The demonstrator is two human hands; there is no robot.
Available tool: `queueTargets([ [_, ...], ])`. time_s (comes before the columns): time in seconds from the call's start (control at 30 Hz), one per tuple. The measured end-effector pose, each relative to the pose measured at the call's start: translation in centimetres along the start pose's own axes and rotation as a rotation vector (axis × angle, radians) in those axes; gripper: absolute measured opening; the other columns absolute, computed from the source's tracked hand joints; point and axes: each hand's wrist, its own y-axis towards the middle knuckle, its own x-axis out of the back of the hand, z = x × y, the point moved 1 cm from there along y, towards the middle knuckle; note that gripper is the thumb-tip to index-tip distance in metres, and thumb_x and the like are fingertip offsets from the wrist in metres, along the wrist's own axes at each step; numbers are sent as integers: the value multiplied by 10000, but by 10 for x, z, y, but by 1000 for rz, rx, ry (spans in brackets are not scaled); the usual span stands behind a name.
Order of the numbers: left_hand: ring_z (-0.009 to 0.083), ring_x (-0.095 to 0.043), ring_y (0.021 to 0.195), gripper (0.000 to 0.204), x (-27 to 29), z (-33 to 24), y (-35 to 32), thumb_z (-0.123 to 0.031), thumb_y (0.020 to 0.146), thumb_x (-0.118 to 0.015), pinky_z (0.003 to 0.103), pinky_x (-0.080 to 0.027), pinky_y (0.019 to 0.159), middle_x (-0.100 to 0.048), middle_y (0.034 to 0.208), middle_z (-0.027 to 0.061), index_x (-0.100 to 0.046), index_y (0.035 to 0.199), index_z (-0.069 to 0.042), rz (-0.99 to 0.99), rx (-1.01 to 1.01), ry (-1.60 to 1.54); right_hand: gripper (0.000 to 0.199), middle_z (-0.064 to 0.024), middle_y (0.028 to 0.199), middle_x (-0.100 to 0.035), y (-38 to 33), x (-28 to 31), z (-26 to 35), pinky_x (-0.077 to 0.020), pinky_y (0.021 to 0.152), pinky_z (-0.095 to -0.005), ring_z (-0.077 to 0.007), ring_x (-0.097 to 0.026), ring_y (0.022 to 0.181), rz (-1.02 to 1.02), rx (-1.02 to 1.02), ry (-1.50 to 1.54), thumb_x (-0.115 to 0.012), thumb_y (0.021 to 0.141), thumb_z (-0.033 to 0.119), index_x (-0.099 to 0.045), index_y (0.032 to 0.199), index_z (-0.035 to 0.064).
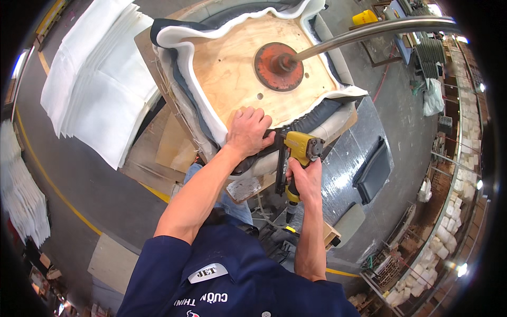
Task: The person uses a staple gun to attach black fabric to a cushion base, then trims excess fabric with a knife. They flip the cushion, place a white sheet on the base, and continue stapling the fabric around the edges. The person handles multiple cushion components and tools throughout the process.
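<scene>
In front of me a seat cushion lies underside up, its plywood board (227,68) ringed by white padding (186,62) and dark cover material (311,117). A round red press plate (279,67) on a metal rod bears down on the board. My left hand (249,132) is closed over the near edge, gripping the dark cover against the board. In my right hand (306,177) is a yellow and black staple gun (302,148), fingers wrapped round its handle. The gun's nose is beside the near edge, close to my left fingers; its exact contact is hidden.
Stacked white padding sheets (100,79) stand to the left, with another pile (21,185) farther out. At right, a shiny metal tabletop (346,164) holds a black cushion piece (371,171). The curved metal pipe (380,29) crosses the upper right. An air hose (262,208) hangs below the gun.
</scene>
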Motion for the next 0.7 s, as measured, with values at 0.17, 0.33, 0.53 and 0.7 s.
queueTargets([
  [0.17, 243, -546, 856, 273, 2, 1, 0, -318, 705, -778, 409, -392, 742, -538, 852, 25, -592, 812, -148, -14, -4, -15, 223, -37, 823, -636, 5, -3, 7, -477, 512, -250, -94, -578, 586, 19, 8, -11, -640, 910, 46, -612, 1119, -27],
  [0.33, 246, -543, 848, 280, 1, 0, -1, -320, 698, -780, 412, -387, 733, -532, 847, 27, -594, 816, -147, -16, 5, -18, 233, -41, 807, -639, 5, -6, 11, -475, 510, -252, -93, -572, 564, 33, 16, -54, -628, 909, 56, -609, 1125, -27],
  [0.53, 259, -544, 856, 266, -3, -3, -2, -298, 698, -784, 416, -388, 735, -534, 842, 35, -591, 816, -157, -15, 3, -17, 305, -95, 796, -669, 8, -11, 4, -497, 515, -288, -134, -617, 547, -72, -10, -292, -659, 890, 127, -581, 1122, -55],
  [0.7, 257, -548, 868, 260, -3, -8, 3, -293, 701, -788, 420, -399, 745, -548, 832, 24, -604, 818, -151, -15, -15, 21, 314, -87, 796, -671, 3, 13, -8, -500, 519, -285, -127, -620, 561, 10, 44, -72, -677, 886, 142, -596, 1130, -39],
])
